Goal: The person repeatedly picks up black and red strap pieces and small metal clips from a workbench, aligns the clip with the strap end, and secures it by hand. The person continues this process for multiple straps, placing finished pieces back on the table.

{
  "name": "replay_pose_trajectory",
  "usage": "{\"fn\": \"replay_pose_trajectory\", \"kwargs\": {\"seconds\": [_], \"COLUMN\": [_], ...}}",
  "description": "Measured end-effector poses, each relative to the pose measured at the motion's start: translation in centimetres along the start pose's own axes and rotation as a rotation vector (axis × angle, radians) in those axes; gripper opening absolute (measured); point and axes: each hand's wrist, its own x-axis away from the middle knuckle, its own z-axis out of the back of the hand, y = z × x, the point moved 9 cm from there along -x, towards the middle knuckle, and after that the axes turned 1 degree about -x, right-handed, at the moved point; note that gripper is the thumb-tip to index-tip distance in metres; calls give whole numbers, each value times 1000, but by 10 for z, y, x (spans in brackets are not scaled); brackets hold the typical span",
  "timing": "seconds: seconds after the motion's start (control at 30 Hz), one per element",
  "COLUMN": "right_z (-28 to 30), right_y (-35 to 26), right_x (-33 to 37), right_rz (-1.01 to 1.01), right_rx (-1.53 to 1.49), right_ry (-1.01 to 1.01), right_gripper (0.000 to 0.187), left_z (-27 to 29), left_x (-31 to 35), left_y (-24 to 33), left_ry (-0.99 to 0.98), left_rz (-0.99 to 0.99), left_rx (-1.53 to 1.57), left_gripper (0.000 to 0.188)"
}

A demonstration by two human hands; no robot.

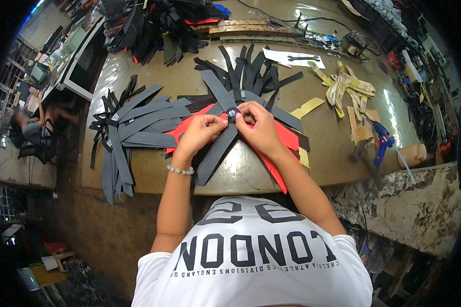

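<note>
My left hand (204, 134) and my right hand (258, 127) meet over the middle of the table, thumbs and fingertips pinched. Between them is a small dark band (232, 113) with a light label, at the narrow waist of a grey ribbed fabric strip (215, 159). Both hands seem to grip the band from either side; the fingertips partly hide it. The strip lies slantwise, with one end near the table's front edge. Red pieces (287, 137) spread beneath my hands. Just beyond, a fan of black strips (246, 69) lies bound at its middle.
Tied grey strip bundles (143, 115) lie at left, and a black heap (153, 30) sits at the far left. Yellow strips (349, 87), a wrench (303, 58) on white paper and a blue-handled tool (381, 143) lie to the right. A person (30, 123) sits far left.
</note>
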Motion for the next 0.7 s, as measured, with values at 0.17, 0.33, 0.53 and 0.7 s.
{"fn": "replay_pose_trajectory", "kwargs": {"seconds": [0.17, 0.33, 0.53, 0.7], "right_z": [-2, -5, -10, -10], "right_y": [-14, -14, -15, -16], "right_x": [1, 2, 3, 5], "right_rz": [96, 110, 143, 146], "right_rx": [76, 83, 179, 209], "right_ry": [-4, -12, -36, -71], "right_gripper": [12, 13, 17, 17], "left_z": [3, 8, 10, 9], "left_x": [1, 4, 8, 11], "left_y": [-2, -5, -3, -1], "left_ry": [57, 139, 213, 257], "left_rz": [-20, -77, -107, -125], "left_rx": [65, 52, -16, -56], "left_gripper": [17, 17, 18, 18]}}
